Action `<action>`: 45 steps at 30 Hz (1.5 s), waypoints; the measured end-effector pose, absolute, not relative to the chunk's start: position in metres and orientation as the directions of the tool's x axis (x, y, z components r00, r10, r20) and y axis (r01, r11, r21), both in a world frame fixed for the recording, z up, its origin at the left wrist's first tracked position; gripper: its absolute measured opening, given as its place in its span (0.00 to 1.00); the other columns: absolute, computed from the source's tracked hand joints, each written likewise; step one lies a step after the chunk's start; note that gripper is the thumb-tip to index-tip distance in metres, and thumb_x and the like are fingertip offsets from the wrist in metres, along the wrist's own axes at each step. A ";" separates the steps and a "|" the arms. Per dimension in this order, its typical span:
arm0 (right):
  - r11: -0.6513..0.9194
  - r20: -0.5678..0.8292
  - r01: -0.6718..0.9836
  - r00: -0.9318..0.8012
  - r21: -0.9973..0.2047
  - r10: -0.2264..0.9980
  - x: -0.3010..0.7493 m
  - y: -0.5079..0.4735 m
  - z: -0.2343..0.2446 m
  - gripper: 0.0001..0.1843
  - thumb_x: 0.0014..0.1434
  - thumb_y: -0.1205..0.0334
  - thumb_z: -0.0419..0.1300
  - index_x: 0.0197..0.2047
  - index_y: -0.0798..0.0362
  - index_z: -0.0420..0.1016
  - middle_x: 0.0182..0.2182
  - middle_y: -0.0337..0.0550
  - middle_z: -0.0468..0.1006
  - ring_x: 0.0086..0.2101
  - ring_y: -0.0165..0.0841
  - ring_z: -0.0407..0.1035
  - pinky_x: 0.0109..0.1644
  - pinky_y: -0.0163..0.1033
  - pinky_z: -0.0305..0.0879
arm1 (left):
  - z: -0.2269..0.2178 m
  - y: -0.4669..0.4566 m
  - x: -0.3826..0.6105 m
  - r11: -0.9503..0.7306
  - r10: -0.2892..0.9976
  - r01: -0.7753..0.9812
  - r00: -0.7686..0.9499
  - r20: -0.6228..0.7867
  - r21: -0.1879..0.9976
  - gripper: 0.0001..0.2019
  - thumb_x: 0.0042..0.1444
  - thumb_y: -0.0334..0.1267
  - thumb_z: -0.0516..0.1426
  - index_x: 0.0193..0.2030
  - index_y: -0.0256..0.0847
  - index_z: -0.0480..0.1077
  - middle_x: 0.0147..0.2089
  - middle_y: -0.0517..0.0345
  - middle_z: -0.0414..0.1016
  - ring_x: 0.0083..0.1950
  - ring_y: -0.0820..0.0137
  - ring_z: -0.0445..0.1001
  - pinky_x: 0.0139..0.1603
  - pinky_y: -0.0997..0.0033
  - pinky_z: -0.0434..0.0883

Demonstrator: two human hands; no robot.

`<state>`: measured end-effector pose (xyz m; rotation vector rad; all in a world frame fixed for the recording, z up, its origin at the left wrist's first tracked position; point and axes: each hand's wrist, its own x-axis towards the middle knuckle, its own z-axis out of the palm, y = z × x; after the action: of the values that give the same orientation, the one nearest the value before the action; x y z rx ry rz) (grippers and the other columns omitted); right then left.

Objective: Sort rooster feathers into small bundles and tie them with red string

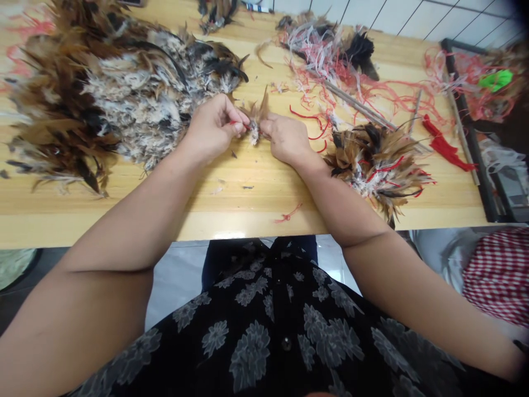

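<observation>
My left hand (215, 125) is closed in a pinch at the middle of the table, with a bit of red string (247, 124) at its fingertips. Facing it, my right hand (287, 138) pinches a small bundle of feathers (254, 129), brown tips up and pale fluffy ends down. The string touches the bundle's side; whether it wraps round is too small to tell. Left of my hands spreads a large pile of brown, black and white feathers (140, 94). Beside my right forearm lies a heap of feather bundles (372, 160) with red string among them.
Tangled pink and white plastic strands (309, 44) lie at the back, near thin sticks (359, 105). Farther right are a hank of red string (448, 144) and a black-framed tray (471, 127) with strands and a bright green piece (496, 81). The wooden table's front edge (248, 231) is near my body.
</observation>
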<state>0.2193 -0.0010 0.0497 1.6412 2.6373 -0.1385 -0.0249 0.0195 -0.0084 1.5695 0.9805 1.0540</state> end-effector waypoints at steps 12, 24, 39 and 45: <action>0.447 -0.069 0.864 -0.473 -0.231 0.878 0.214 -0.008 0.055 0.28 0.87 0.69 0.51 0.72 0.54 0.91 0.72 0.62 0.91 0.68 0.55 0.87 0.64 0.51 0.79 | -0.008 0.017 -0.010 -0.091 0.958 0.023 0.274 0.082 0.996 0.32 0.65 0.58 0.88 0.45 0.50 0.71 0.37 0.59 0.88 0.38 0.60 0.89 0.35 0.58 0.76; 0.405 -0.089 0.894 -0.427 -0.190 0.900 0.205 -0.020 0.073 0.21 0.91 0.65 0.55 0.70 0.59 0.88 0.70 0.68 0.91 0.68 0.58 0.87 0.64 0.52 0.80 | 0.007 0.003 -0.002 -0.122 0.957 0.175 0.280 0.069 0.977 0.13 0.69 0.25 0.74 0.42 0.47 0.79 0.37 0.59 0.85 0.37 0.61 0.83 0.42 0.57 0.78; 0.303 -0.073 0.862 -0.362 -0.407 0.929 0.197 -0.021 0.072 0.21 0.89 0.72 0.52 0.67 0.54 0.87 0.71 0.60 0.92 0.70 0.52 0.86 0.74 0.52 0.80 | 0.010 0.000 0.004 -0.185 0.973 0.410 0.205 0.108 0.893 0.16 0.74 0.24 0.74 0.38 0.46 0.78 0.35 0.62 0.82 0.40 0.62 0.79 0.48 0.58 0.74; 0.288 0.033 0.747 -0.337 -0.600 0.941 0.211 -0.003 0.050 0.15 0.90 0.64 0.58 0.65 0.52 0.88 0.49 0.45 0.92 0.52 0.41 0.85 0.66 0.45 0.80 | 0.015 -0.003 0.003 -0.165 0.969 0.345 0.233 0.086 0.924 0.17 0.71 0.20 0.73 0.39 0.46 0.77 0.32 0.64 0.79 0.33 0.65 0.72 0.40 0.59 0.66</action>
<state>0.2106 -0.0034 0.0504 1.9524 2.8045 -0.8994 0.0031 -0.0026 0.0153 1.6694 1.2386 0.9383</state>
